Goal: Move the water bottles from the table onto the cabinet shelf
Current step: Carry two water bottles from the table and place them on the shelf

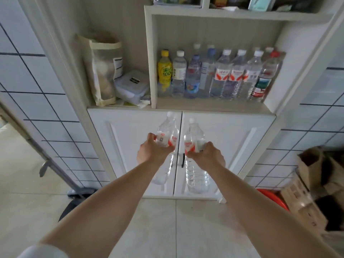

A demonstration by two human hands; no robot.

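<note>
My left hand (152,150) grips a clear water bottle (168,127) with a red and white label, held upright in front of the cabinet's lower doors. My right hand (206,155) grips a second bottle (194,135) of the same kind beside it. Both bottles sit below the cabinet shelf (214,107). On that shelf stands a row of several water bottles (230,75), with a yellow drink bottle (164,70) at its left end. The front strip of the shelf is bare wood. The table is out of view.
A cloth bag (104,71) and a plastic lidded box (132,86) fill the open compartment left of the shelf. The white lower doors (223,146) are closed. Cardboard boxes (307,183) and a red basin (273,198) sit on the floor at right. A mop (55,164) leans at left.
</note>
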